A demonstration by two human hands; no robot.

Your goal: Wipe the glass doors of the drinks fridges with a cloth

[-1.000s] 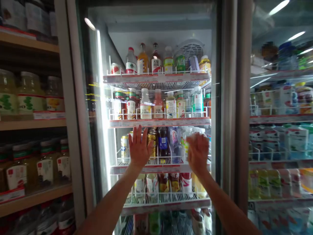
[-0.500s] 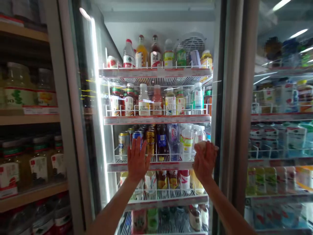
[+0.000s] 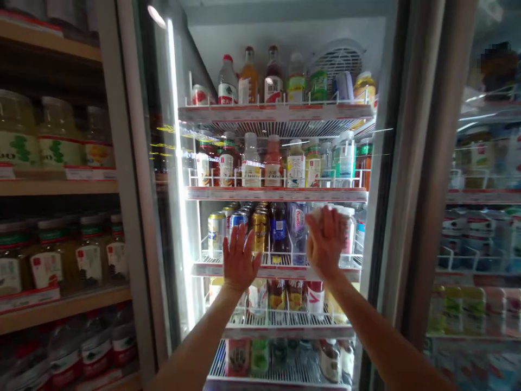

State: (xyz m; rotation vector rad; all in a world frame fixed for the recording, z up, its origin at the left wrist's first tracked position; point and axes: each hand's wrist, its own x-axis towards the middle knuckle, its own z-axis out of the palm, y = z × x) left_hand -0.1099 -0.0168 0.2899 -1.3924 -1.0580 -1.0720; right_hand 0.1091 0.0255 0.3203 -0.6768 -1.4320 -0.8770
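Both my hands are raised, palms forward, in front of the third shelf (image 3: 285,271) of a lit drinks fridge. My left hand (image 3: 240,259) is open with fingers spread, in front of a row of cans (image 3: 217,231). My right hand (image 3: 325,239) is open too, its fingers stretched up and close together, covering part of a clear bottle (image 3: 350,231). A dark bottle with a blue label (image 3: 278,228) stands between the hands. Neither hand holds anything. I cannot tell whether glass lies between the hands and the drinks.
Wire shelves above and below carry several bottles (image 3: 272,163). Left of the fridge, wooden shelves (image 3: 61,187) hold jars and bottles. A metal door frame (image 3: 423,163) separates a second glass-fronted fridge (image 3: 480,217) on the right.
My right hand moved from the fridge's right edge leftward and up, its fingers now stretched out. My left hand stayed near the cans. The view shifted so the fridge sits further right.
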